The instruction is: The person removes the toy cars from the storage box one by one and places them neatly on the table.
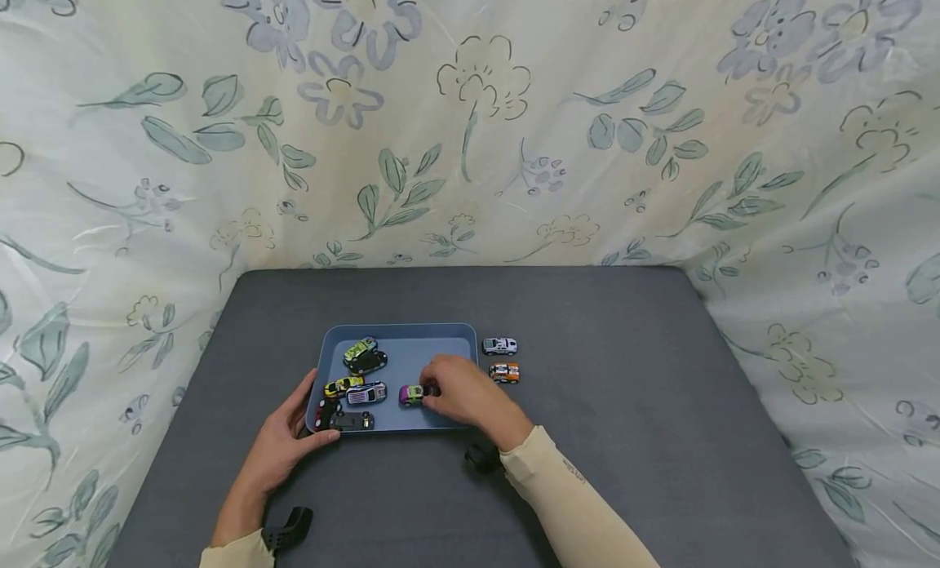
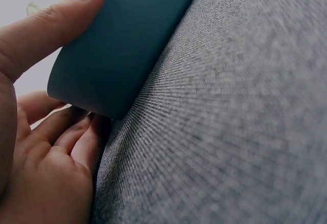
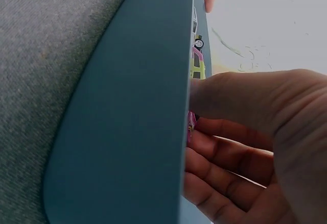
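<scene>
A blue rectangular tray lies on the grey table. My left hand grips its near left corner, thumb on the front rim and fingers along the left side; the left wrist view shows thumb and fingers around the tray wall. Inside the tray, right of its middle, my right hand pinches a purple and green toy car, its right end hidden by the fingers. Left of that car stand a silver toy car, a yellow one, a green one and several dark ones, including a black car.
Just right of the tray, a white toy car and an orange toy car stand on the grey table. Flower-patterned cloth hangs behind the table and along both sides. Black wrist straps sit near both sleeves.
</scene>
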Tool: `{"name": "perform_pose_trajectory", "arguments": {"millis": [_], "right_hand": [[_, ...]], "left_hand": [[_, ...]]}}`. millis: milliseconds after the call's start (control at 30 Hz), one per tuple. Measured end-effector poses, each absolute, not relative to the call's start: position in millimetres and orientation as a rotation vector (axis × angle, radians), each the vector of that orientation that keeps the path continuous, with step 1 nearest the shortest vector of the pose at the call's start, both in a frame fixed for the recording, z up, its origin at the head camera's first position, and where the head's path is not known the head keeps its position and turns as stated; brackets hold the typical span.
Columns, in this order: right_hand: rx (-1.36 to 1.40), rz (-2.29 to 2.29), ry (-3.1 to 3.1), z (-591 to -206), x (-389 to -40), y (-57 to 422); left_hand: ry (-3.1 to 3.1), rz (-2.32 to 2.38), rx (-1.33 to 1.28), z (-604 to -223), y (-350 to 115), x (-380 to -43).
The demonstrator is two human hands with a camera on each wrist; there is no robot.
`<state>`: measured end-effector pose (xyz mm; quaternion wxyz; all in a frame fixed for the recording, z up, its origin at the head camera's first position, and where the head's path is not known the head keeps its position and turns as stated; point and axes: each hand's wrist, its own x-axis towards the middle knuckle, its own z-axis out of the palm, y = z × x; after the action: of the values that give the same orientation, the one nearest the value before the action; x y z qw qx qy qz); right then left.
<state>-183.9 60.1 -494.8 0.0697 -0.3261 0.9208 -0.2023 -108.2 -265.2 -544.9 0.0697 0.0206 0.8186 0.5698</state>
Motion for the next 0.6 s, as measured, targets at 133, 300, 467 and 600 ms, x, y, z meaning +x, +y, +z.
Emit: {"name": "perform_pose_trajectory", "arguments": {"millis": [133,300,467,600], "right_hand": [[-0.971,-0.618,2.766,-491,-183,63],[-0.967,-0.62,2.765,-489,-183,66],[-0.956,-0.644,2.762,-484,-181,70],[-0.935,-0.668,2.764,-482,-180,74]], "left_hand": [[2.471,1.693,0.035,-544,-264,-108],[2.479,1.682,0.029,-542,-263,-108],[2.465,1.691,0.028,-539,-263,-108],[2.453,1.691,0.02,-537,-263,-107]]}}
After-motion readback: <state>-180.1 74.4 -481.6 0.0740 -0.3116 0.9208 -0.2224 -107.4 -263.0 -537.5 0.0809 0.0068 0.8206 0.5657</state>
